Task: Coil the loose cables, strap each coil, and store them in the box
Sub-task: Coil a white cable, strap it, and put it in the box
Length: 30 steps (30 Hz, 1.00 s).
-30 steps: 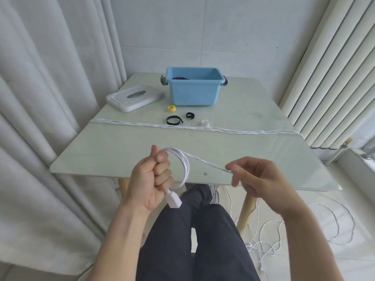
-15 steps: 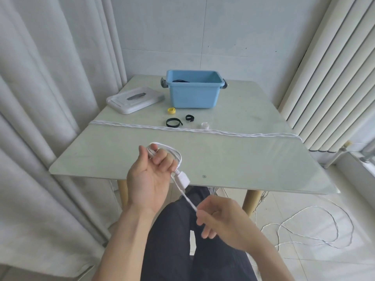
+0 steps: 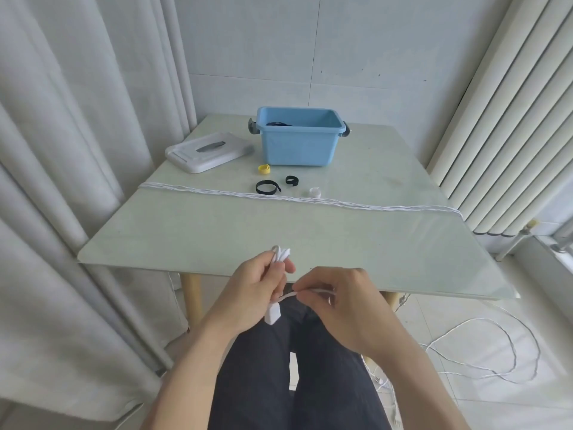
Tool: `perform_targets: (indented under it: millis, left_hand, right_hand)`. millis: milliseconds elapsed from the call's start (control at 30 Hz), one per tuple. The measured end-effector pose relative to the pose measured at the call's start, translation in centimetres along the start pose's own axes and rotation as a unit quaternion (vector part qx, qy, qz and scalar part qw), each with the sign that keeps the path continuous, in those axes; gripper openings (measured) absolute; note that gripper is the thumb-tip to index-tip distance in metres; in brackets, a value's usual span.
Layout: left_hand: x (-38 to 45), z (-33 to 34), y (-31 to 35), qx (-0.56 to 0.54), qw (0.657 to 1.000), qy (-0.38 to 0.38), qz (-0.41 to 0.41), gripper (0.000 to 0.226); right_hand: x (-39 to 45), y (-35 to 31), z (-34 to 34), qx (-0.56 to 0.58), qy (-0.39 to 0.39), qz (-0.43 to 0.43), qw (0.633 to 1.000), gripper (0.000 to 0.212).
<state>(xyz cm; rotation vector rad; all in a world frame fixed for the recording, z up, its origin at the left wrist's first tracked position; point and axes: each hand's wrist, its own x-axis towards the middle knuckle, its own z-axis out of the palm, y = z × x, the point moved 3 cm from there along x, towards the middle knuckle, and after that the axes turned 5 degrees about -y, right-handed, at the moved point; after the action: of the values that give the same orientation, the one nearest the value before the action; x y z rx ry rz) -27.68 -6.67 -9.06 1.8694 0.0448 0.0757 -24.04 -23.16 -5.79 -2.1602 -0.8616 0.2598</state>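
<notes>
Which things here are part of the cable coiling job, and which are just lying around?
Part of the job:
white cable, gripped by left hand, pinched by right hand
blue box
black straps
yellow strap
twisted cable across table

Lying about:
white lid
curtains

Person: both forearms bare, no sleeves visible; left hand (image 3: 254, 290) and right hand (image 3: 338, 302) ungloved; dark trousers (image 3: 294, 373).

Right hand (image 3: 338, 302) risen beside left hand (image 3: 254, 290), white cable (image 3: 286, 295) pinched short between them
</notes>
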Motion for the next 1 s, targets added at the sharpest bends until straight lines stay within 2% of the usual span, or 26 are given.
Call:
perform_targets:
  millis: [100,200,300,367,433,500,567,633,700,800,867,1000]
  left_hand:
    - [-0.2,0.3,-0.1,0.048,0.996,-0.065,-0.035,0.028]
    - [-0.1,1.1,-0.2,0.026,0.993,-0.106,-0.049,0.038]
    - [-0.1,1.9,-0.2,-0.159,0.971,-0.165,-0.061,0.060]
    - [0.0,2.0,-0.1,-0.273,0.946,-0.159,-0.068,0.053]
    - [0.4,1.9,-0.2,-0.354,0.925,-0.121,-0.069,0.041]
    - [0.9,1.9,-0.5,-0.422,0.900,-0.087,-0.065,0.040]
    - [1.2,2.0,-0.6,-0.490,0.867,-0.068,-0.065,0.041]
    - [1.4,2.3,-0.4,-0.540,0.837,-0.052,-0.076,0.040]
    - [1.5,2.7,0.0,-0.556,0.827,-0.036,-0.077,0.038]
    - [1.7,2.9,0.6,-0.569,0.818,-0.042,-0.068,0.039]
    - [1.9,2.7,1.0,-0.585,0.808,-0.048,-0.061,0.040]
    - [1.8,2.5,1.1,-0.608,0.790,-0.042,-0.063,0.034]
  right_hand:
    - [0.1,0.3,-0.6,0.006,0.015,0.022,1.000,0.005]
    - [0.4,0.4,-1.0,0.017,0.035,0.027,0.999,0.012]
    - [1.0,0.8,-1.2,0.010,0.105,0.018,0.994,0.019]
    - [1.4,1.0,-1.0,0.011,0.119,0.006,0.993,0.029]
    - [1.9,1.2,-0.2,0.014,0.081,-0.011,0.997,0.039]
    - [2.4,1.5,0.8,0.109,0.026,0.005,0.994,0.043]
    - [2.8,2.2,1.4,0.254,-0.017,0.062,0.965,0.045]
    - [3.0,2.8,1.9,0.356,-0.043,0.082,0.930,0.049]
    - [3.1,3.2,2.2,0.421,-0.046,0.063,0.904,0.045]
    - [2.9,3.5,2.9,0.567,-0.063,0.071,0.818,0.039]
    - [2.9,3.6,3.0,0.628,-0.066,0.072,0.772,0.038]
    - [3.0,3.3,3.2,0.683,-0.058,0.089,0.722,0.034]
